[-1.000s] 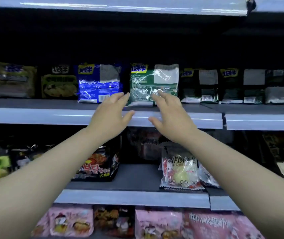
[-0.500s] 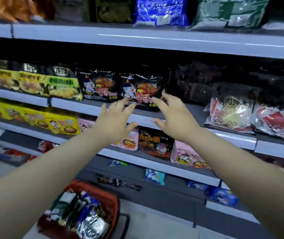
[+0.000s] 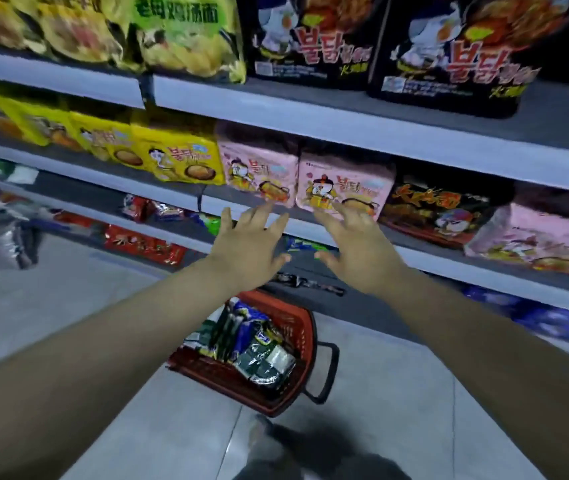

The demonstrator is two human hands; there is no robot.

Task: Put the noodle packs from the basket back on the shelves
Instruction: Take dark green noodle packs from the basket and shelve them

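Note:
A red basket (image 3: 302,336) stands on the floor below my arms, holding several noodle packs (image 3: 252,344) in blue, dark green and silver wrappers. My left hand (image 3: 248,247) and my right hand (image 3: 359,251) hover side by side above the basket, fingers spread, holding nothing. Both hands are in front of the shelf edge (image 3: 310,233), under two pink noodle packs (image 3: 342,188). The near left part of the basket is hidden behind my left forearm.
Shelves (image 3: 345,129) run across the view, stocked with yellow packs (image 3: 175,161), black packs (image 3: 449,57) and more pink ones (image 3: 535,237). The basket's black handle (image 3: 328,372) sticks out to its right. Grey floor tiles (image 3: 68,306) lie to the left. My shoe (image 3: 276,441) shows at the bottom.
My view has dropped from the upper shelf with the blue and green packs down to the lower shelves and the basket. Both hands have come down with it, still empty and spread.

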